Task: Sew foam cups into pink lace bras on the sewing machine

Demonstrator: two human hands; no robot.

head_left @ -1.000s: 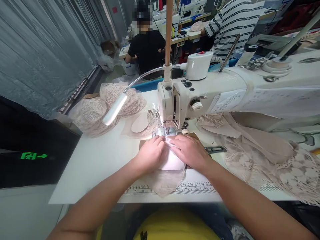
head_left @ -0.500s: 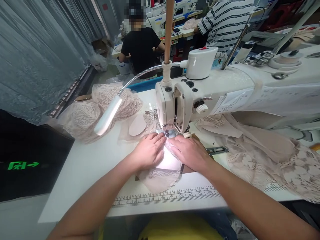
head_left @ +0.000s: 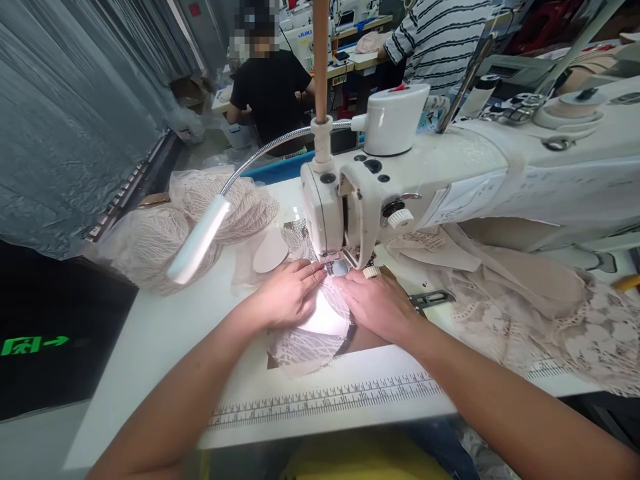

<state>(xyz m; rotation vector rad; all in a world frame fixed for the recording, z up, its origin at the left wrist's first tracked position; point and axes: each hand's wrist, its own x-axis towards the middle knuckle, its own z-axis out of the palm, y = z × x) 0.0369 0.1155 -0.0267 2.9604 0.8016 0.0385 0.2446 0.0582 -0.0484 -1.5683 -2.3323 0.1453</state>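
Observation:
A pale pink lace piece with a smooth light panel (head_left: 325,319) lies under the head of a white sewing machine (head_left: 323,207), brightly lit near the needle. My left hand (head_left: 287,293) rests flat on its left side, fingers stretched towards the presser foot. On the right side, my right hand (head_left: 380,303) has its fingers bent together at the lace edge, close to the foot. Both hands hide parts of the piece, and its lower lace end hangs free of them on the table. The needle tip is too small to make out.
Stacked lace cups (head_left: 225,207) lie at the back left, beneath a gooseneck lamp (head_left: 200,240). More lace fabric (head_left: 520,300) is heaped on the right. A printed ruler (head_left: 325,403) runs along the front edge of the table (head_left: 150,360). Two people sit beyond the machine.
The lace piece has moved slightly towards the machine, and its lower end has swung left. My hands stay beside the foot. The whole view has shifted a little.

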